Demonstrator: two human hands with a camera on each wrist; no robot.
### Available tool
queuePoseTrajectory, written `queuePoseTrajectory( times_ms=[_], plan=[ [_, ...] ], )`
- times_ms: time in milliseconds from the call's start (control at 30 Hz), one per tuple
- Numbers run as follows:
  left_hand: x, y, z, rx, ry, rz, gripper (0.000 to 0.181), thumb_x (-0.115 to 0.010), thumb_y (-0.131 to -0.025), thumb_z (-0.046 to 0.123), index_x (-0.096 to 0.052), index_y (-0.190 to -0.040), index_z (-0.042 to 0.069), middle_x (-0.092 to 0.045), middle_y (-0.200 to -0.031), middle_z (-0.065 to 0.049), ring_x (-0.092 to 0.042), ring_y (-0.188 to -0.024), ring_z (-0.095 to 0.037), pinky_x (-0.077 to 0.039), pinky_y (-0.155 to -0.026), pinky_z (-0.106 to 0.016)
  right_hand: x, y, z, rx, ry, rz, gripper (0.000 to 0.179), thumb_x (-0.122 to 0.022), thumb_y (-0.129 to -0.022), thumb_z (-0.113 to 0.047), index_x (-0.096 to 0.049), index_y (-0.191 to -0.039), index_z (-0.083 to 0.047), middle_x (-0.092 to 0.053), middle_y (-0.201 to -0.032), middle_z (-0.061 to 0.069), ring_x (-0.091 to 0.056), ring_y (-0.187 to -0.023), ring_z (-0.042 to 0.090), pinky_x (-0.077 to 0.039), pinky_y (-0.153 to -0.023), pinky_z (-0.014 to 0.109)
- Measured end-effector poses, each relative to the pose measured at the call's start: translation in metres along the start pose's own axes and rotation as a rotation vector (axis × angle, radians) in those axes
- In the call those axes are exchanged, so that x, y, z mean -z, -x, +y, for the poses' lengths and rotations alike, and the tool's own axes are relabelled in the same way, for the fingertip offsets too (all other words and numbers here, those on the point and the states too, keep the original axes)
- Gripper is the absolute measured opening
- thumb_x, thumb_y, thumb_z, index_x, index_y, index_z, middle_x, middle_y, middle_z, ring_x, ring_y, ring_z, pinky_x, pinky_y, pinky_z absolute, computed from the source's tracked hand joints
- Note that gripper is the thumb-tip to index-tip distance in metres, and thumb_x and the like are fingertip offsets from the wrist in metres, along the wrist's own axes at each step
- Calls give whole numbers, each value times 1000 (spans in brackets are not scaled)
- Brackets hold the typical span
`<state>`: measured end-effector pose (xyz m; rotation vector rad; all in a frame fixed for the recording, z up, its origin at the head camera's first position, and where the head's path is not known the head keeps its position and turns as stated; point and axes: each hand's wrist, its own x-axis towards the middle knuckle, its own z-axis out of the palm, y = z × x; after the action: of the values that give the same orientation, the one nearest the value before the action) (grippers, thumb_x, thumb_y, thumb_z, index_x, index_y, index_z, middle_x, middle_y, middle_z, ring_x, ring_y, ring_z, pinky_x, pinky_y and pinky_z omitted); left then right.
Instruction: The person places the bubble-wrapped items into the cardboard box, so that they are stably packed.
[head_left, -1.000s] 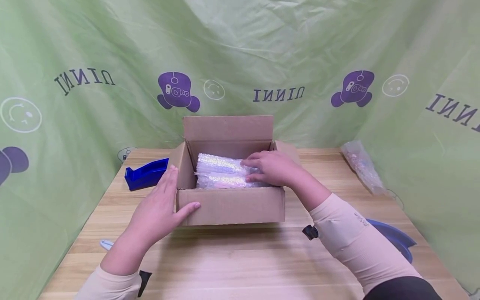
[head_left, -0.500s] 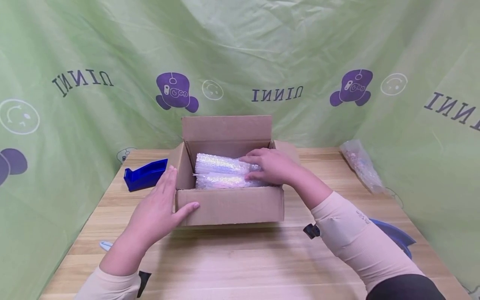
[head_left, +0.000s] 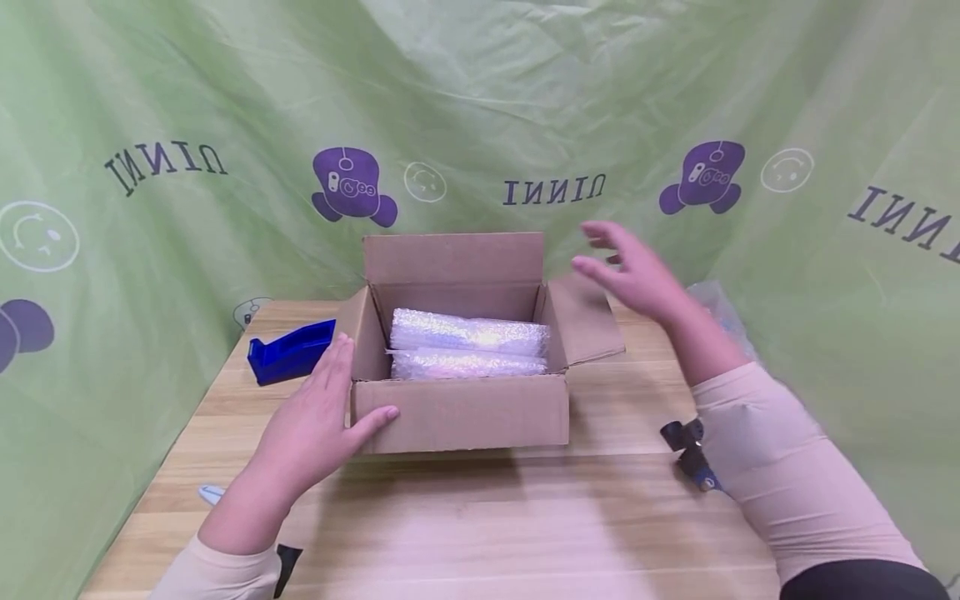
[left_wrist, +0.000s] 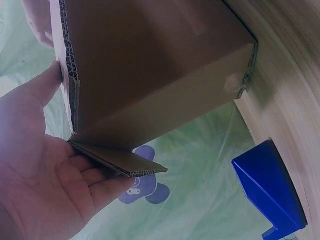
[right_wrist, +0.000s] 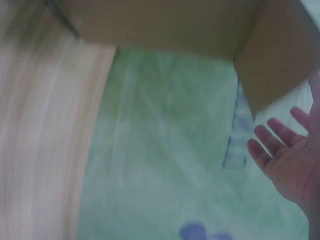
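Observation:
An open cardboard box stands on the table in the head view, its flaps spread. Inside lie two bubble-wrapped packages, a rear one and a front one, side by side. My left hand rests on the box's near left corner: the thumb touches the front flap and the nearly straight fingers lie along the left flap. Holding nothing, my right hand is raised above the right flap, fingers spread and loosely bent. The right wrist view shows it blurred, apart from the box.
A blue tape dispenser stands left of the box. At the back right, another bubble-wrapped package is partly hidden by my right arm. A pale object lies beside my left forearm. A green printed curtain surrounds the table.
My right hand has left the wrapped packages, rising out of the box to the right. The packages and the right flap now show fully. The left hand has stayed in place.

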<state>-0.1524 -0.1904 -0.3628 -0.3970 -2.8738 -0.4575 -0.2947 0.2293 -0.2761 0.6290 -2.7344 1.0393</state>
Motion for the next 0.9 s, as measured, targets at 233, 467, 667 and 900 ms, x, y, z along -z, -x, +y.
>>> queuePoseTrajectory(
  times_ms=[233, 467, 667, 900],
  plan=[
    [1, 1, 0, 1, -4, -1, 109, -49, -87, 74, -5, -157, 3, -8, -165, -16, -13, -151, -34, -30, -113, -59, 47, 11, 57, -204, 120, 145, 90, -54, -92, -61, -17, -158, -12, -25, -159, 22, -29, -142, 47, -23, -113, 67],
    [1, 1, 1, -7, -5, 6, 108, -50, -88, 72, -7, -157, 2, -10, -164, -17, -17, -150, -36, -31, -113, -60, 65, 42, 129, -433, 248, 101, 104, -52, -92, -64, -3, -156, 2, -11, -156, 36, -17, -140, 57, -16, -112, 69],
    [0, 2, 2, -5, -4, 2, 107, -50, -88, 72, -8, -157, 2, -10, -164, -18, -17, -150, -36, -32, -112, -60, 71, 71, 168, -587, 288, 8, 115, -50, -88, -71, 0, -151, 12, -13, -147, 47, -17, -131, 66, -17, -107, 73],
    [-1, 2, 2, -9, -1, 6, 107, -51, -88, 71, -8, -157, 2, -10, -164, -18, -17, -150, -36, -33, -111, -60, 73, 93, 187, -690, 297, -170, 121, -45, -89, -74, 8, -146, 18, -5, -142, 51, -11, -128, 70, -16, -106, 75]
  ],
)
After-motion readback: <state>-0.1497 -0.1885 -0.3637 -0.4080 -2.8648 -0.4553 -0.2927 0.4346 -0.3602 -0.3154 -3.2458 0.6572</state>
